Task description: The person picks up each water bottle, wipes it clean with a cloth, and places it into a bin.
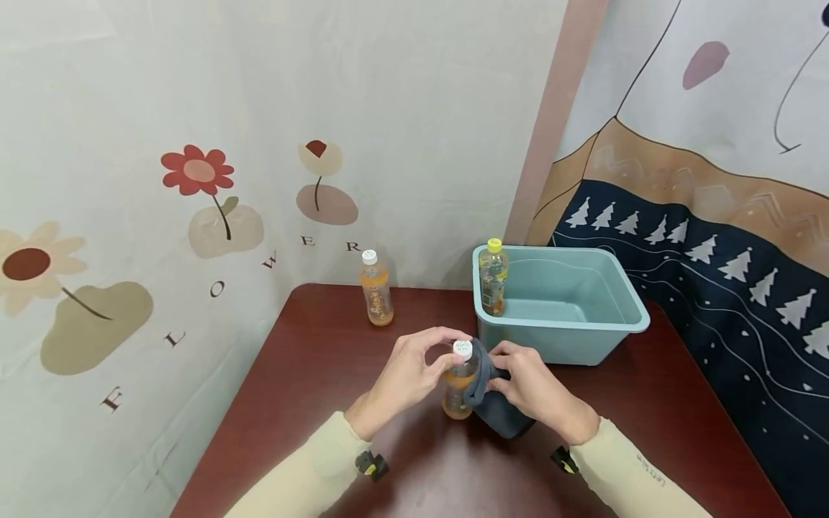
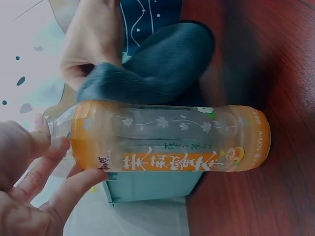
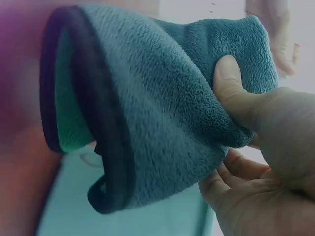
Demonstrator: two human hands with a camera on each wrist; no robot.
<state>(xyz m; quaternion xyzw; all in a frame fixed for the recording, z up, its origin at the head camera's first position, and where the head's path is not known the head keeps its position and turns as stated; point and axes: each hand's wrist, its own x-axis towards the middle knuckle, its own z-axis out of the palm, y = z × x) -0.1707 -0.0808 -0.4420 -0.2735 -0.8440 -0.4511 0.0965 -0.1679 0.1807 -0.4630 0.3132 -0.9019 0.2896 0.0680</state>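
Note:
A clear plastic bottle [image 1: 458,392] with an orange label and white cap stands upright on the table. My left hand [image 1: 409,365] pinches it around the cap and neck, thumb on the near side. In the left wrist view, the bottle [image 2: 167,137] shows its printed label, and the fingers [image 2: 74,189] are at its neck end. My right hand [image 1: 534,381] grips a dark grey-blue cloth [image 1: 501,410] beside the bottle. In the right wrist view, the thumb presses the folded cloth [image 3: 147,103], which hangs with a dark edge. The cloth's upper part lies against the bottle's side.
A light blue plastic bin [image 1: 550,342] stands at the back right of the dark red table [image 1: 311,338]. Inside its left end is a bottle with a yellow cap [image 1: 494,277]. Another orange-labelled, white-capped bottle [image 1: 376,291] stands at the back left, near the wall hanging [image 1: 421,144].

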